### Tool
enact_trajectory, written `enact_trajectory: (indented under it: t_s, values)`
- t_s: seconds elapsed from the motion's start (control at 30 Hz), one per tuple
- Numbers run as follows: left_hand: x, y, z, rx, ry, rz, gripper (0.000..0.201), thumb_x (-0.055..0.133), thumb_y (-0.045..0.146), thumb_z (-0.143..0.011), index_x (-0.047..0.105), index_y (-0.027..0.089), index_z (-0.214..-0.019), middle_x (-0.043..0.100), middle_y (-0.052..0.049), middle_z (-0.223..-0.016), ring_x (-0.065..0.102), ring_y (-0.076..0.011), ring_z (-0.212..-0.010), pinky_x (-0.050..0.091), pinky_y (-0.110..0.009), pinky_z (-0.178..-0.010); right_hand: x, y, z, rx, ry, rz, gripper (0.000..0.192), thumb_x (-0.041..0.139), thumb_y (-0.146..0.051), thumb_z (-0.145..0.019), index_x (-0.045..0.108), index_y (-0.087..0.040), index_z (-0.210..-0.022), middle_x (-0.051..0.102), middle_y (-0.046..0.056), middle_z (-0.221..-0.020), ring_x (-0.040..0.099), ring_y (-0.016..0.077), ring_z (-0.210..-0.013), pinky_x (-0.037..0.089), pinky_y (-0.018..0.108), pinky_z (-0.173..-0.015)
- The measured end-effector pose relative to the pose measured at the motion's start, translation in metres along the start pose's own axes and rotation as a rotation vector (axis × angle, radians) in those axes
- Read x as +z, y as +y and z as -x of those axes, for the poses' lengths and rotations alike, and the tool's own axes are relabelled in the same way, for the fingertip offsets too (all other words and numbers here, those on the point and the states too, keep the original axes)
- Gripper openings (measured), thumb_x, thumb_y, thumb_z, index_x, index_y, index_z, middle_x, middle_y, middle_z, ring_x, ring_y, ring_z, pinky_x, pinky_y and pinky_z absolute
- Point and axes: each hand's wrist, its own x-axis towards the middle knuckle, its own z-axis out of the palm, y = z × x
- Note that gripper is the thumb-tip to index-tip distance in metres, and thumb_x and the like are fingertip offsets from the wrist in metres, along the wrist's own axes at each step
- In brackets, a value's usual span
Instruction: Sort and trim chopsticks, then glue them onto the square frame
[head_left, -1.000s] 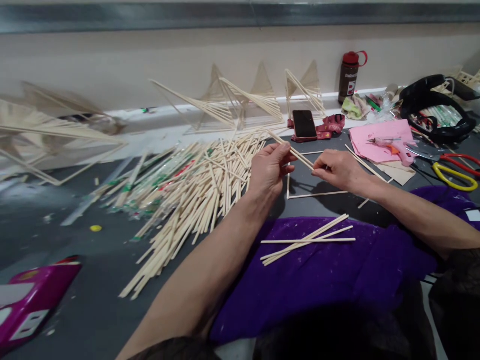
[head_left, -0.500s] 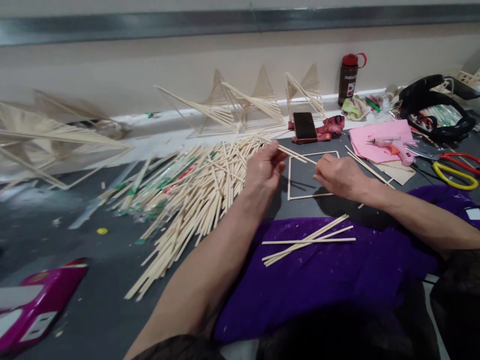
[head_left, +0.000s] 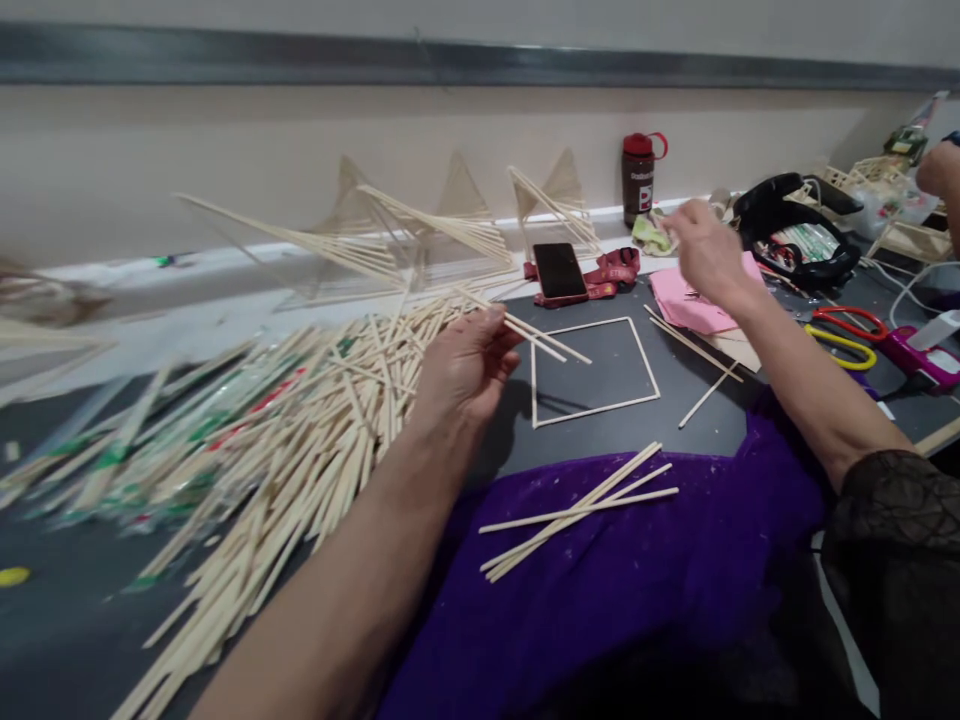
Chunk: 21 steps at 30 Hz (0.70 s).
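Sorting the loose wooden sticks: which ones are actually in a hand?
The pair in the left hand, sticks jutting over the square frame; the rest lie loose.

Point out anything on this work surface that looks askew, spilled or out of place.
The big heap of sticks sprawls loosely across the dark table, some still in torn wrappers. A few sticks lie on the purple cloth in the lap. The square stick frame lies flat and intact. The left hand holds two sticks.

The left hand (head_left: 461,365) is curled, fingers pinched, beside the square stick frame (head_left: 592,372); the right hand (head_left: 701,250) is raised beyond it, loosely closed.
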Motion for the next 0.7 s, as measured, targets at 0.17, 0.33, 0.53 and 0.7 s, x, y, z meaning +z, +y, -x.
enact_trajectory:
  t_s: [0.17,0.33,0.53,0.7]
  values:
    - [0.009,0.0,0.011,-0.063,-0.043,0.014,0.018,0.078,0.019,-0.067,0.06,0.018,-0.067,0.062,0.003,-0.06,0.058,-0.0065,-0.052,0.039,-0.012,-0.037,-0.008,-0.014,0.009,0.062,-0.012,-0.163,0.027,0.049,-0.017,-0.092,0.072,-0.01,-0.104,0.069,0.018,-0.109,0.064,0.0239,-0.097,0.048,0.034,-0.081]
    - [0.01,-0.006,0.017,-0.068,-0.114,-0.007,0.021,0.084,0.022,-0.064,0.064,0.018,-0.071,0.064,0.003,-0.064,0.061,-0.0071,-0.055,0.043,-0.013,-0.041,-0.001,-0.077,0.038,-0.008,-0.534,-0.816,0.022,0.059,-0.028,-0.082,0.068,-0.013,-0.069,0.065,0.002,-0.064,0.053,0.0079,-0.048,0.039,0.023,-0.05]
    - [0.013,-0.012,0.023,-0.049,-0.155,-0.006,0.033,0.09,0.029,-0.055,0.062,0.017,-0.068,0.061,0.004,-0.06,0.06,-0.0074,-0.055,0.041,-0.013,-0.041,0.013,-0.092,0.052,0.046,-0.677,-1.051,0.013,0.065,-0.025,-0.071,0.066,-0.013,-0.067,0.058,-0.004,-0.056,0.047,0.0049,-0.043,0.034,0.019,-0.044]
    - [0.017,-0.01,0.028,0.013,-0.178,-0.035,0.038,0.091,0.037,-0.053,0.062,0.017,-0.068,0.062,0.003,-0.062,0.057,-0.0077,-0.053,0.038,-0.015,-0.039,0.008,-0.092,0.053,0.134,-0.722,-1.056,0.012,0.066,-0.021,-0.07,0.059,-0.015,-0.064,0.055,-0.004,-0.048,0.049,0.0059,-0.041,0.031,0.018,-0.041]
